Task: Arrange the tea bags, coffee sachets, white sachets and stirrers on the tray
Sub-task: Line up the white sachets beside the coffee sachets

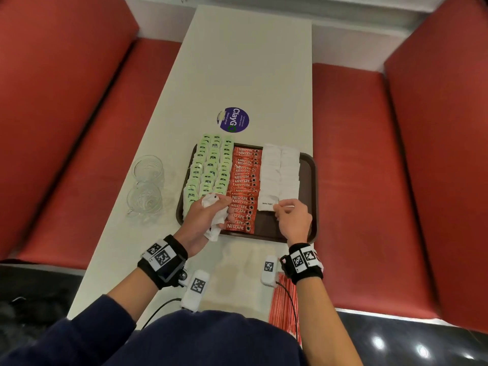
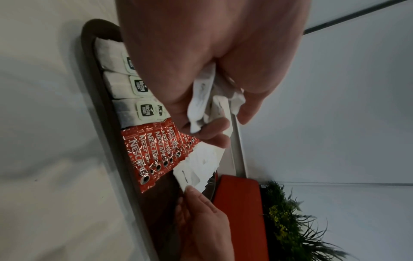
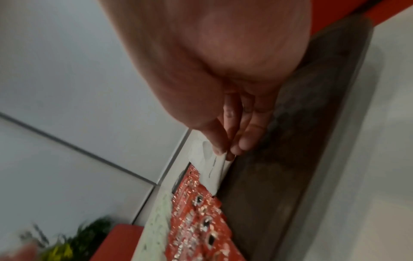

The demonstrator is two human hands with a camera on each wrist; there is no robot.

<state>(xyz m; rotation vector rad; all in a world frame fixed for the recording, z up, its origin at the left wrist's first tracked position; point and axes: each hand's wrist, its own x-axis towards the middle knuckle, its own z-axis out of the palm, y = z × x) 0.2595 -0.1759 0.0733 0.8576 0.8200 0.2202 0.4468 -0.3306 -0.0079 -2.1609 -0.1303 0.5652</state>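
The white sugar sachets are being laid out. At lower centre of the head view the left hand [image 1: 203, 220] clutches a bunch of white sachets [image 1: 215, 220], while the right hand [image 1: 291, 219] pinches one sachet [image 1: 286, 203] at the near end of the white rows [image 1: 280, 170] on the brown tray [image 1: 309, 180]. Next, I judge, it needs releasing flat and aligned. The stirrers [image 1: 284, 307] wait at lower right, off the tray.

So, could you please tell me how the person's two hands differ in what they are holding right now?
The left hand grips a crumpled bunch of white sachets above the tray's near left; the right hand pinches one flat white sachet by its near edge. The left hand's bunch is held up off the tray, while the right hand's sachet sits at the near end of the white rows. Both hold white sachets.
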